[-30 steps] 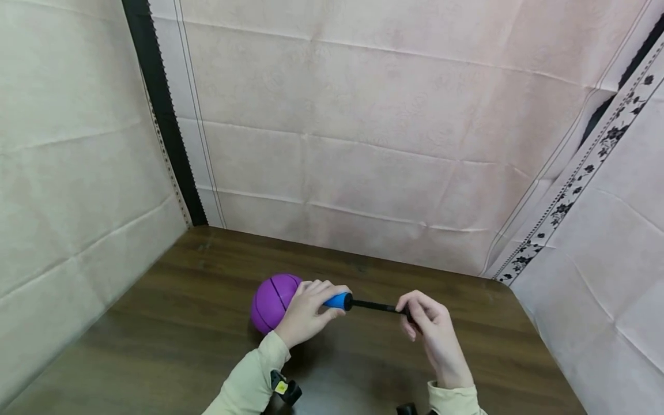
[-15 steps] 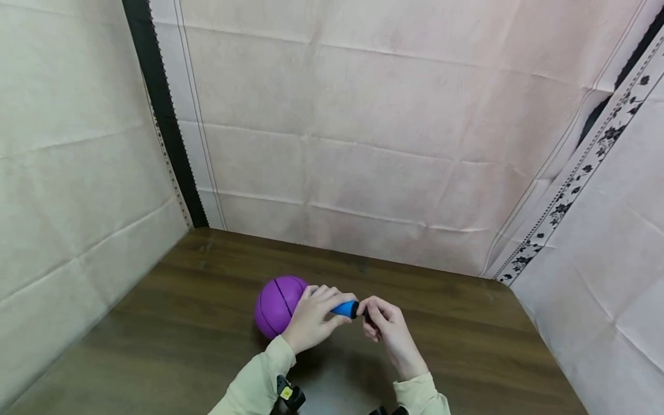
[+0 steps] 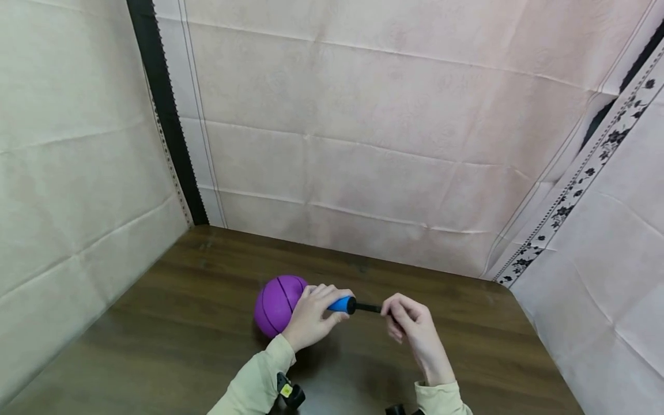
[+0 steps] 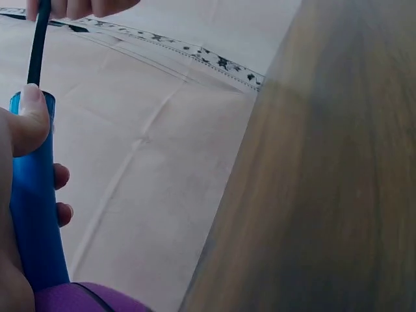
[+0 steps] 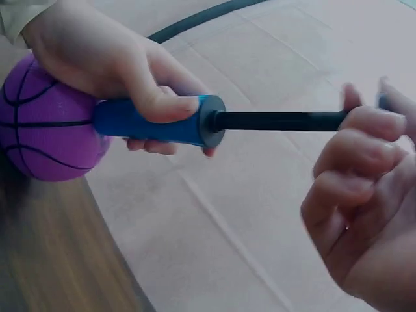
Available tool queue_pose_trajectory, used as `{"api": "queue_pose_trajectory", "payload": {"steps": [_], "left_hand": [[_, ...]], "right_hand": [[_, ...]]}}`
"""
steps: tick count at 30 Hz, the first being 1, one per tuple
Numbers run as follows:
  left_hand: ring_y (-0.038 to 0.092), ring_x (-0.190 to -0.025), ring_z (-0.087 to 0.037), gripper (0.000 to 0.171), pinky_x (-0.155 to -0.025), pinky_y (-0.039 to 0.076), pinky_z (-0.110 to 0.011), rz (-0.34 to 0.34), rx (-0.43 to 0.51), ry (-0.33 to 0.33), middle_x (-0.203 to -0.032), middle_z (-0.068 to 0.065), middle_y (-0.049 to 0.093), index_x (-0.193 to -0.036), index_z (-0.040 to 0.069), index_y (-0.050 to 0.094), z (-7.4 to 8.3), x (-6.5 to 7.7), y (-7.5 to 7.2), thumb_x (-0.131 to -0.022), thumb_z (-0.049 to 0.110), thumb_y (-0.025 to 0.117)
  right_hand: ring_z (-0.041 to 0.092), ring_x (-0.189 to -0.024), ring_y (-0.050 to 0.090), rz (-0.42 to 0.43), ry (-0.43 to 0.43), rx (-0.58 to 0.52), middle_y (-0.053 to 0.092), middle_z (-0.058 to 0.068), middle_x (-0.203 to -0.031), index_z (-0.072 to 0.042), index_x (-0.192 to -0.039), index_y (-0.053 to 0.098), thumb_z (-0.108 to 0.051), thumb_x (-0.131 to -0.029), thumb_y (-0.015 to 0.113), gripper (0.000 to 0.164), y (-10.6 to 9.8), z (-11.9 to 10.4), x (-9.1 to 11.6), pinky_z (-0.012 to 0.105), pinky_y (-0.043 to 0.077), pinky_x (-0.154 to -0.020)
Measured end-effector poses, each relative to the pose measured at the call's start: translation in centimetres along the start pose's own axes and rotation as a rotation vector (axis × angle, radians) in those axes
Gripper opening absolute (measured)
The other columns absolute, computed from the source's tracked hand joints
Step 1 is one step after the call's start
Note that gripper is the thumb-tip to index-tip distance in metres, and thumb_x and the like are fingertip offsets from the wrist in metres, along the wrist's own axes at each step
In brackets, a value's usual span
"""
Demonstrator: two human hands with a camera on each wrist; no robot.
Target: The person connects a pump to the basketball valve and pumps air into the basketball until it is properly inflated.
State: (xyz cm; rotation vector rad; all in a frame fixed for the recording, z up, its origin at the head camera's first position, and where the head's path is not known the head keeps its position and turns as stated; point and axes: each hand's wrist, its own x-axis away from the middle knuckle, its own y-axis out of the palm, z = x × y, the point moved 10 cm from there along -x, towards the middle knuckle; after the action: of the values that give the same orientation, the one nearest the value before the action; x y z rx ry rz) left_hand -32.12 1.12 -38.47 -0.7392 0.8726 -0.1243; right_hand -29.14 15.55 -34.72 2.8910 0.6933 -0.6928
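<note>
A blue hand pump (image 5: 156, 122) lies sideways, its end against a purple ball (image 3: 279, 305) with black seam lines. My left hand (image 3: 312, 317) grips the pump's barrel, thumb along its side near the black cap. From that cap the black pump rod (image 5: 279, 121) reaches out to the right, partly drawn out. At the rod's far end, my right hand (image 3: 412, 328) holds the handle with curled fingers, which hide most of it. In the left wrist view the barrel (image 4: 36, 214) stands upright with the ball's purple edge below it.
Under the hands is a brown wooden table (image 3: 171, 323). Pale cloth walls (image 3: 363, 127) rise at its back and both sides, with a flowered border (image 3: 570, 190) along the right one. Dark wrist cameras (image 3: 291, 393) sit at the sleeves.
My right hand moved left, pushing the rod into the barrel, then back right, drawing part of it out again. The left hand and ball shifted slightly right.
</note>
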Motion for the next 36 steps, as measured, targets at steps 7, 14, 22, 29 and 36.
{"api": "queue_pose_trajectory", "payload": {"steps": [7, 14, 22, 29, 36], "left_hand": [[0.057, -0.1, -0.012, 0.033, -0.095, 0.039, -0.044, -0.021, 0.004, 0.014, -0.106, 0.007, 0.065, -0.123, 0.026, 0.059, 0.2, 0.2, 0.9, -0.093, 0.041, 0.058], [0.056, -0.101, -0.01, 0.035, -0.099, 0.037, -0.043, -0.097, 0.099, 0.011, -0.109, 0.008, 0.064, -0.125, 0.026, 0.057, 0.8, 0.0, 2.3, -0.095, 0.043, 0.054], [0.055, -0.101, -0.008, 0.032, -0.096, 0.038, -0.04, -0.123, 0.225, 0.011, -0.111, 0.01, 0.064, -0.127, 0.032, 0.054, 1.2, -0.4, 3.0, -0.097, 0.041, 0.052], [0.053, -0.102, -0.008, 0.035, -0.097, 0.036, -0.04, -0.164, 0.217, -0.028, -0.115, 0.007, 0.063, -0.13, 0.028, 0.053, 0.9, -0.3, 4.0, -0.099, 0.041, 0.048], [0.052, -0.106, -0.01, 0.038, -0.098, 0.035, -0.04, -0.214, 0.258, -0.04, -0.122, 0.005, 0.061, -0.134, 0.026, 0.05, 1.1, -0.1, 4.4, -0.101, 0.043, 0.042]], "right_hand": [[0.009, -0.048, 0.036, -0.017, 0.167, 0.097, 0.038, 0.001, -0.059, 0.008, -0.097, 0.053, -0.016, -0.105, 0.039, 0.03, 1.6, 4.5, -1.1, 0.027, 0.035, -0.043], [0.007, -0.049, 0.039, 0.006, 0.179, 0.214, 0.045, 0.0, -0.06, 0.009, -0.101, 0.057, -0.017, -0.106, 0.037, 0.033, 0.8, 3.3, -0.4, 0.034, 0.034, -0.041], [0.02, -0.041, 0.028, -0.023, -0.085, 0.041, 0.037, 0.007, -0.056, -0.007, -0.101, 0.066, -0.01, -0.105, 0.037, 0.029, -0.7, -2.9, 1.2, 0.026, 0.026, -0.036], [0.018, -0.041, 0.02, -0.029, 0.008, -0.097, 0.035, 0.0, -0.053, -0.009, -0.091, 0.064, -0.002, -0.103, 0.037, 0.03, -0.1, 0.7, 0.2, 0.028, 0.02, -0.036], [0.002, -0.046, 0.035, 0.071, 0.164, 0.057, 0.046, -0.011, -0.059, -0.011, -0.087, 0.064, -0.012, -0.102, 0.047, 0.023, -0.1, 3.8, -0.2, 0.025, 0.028, -0.04]]}}
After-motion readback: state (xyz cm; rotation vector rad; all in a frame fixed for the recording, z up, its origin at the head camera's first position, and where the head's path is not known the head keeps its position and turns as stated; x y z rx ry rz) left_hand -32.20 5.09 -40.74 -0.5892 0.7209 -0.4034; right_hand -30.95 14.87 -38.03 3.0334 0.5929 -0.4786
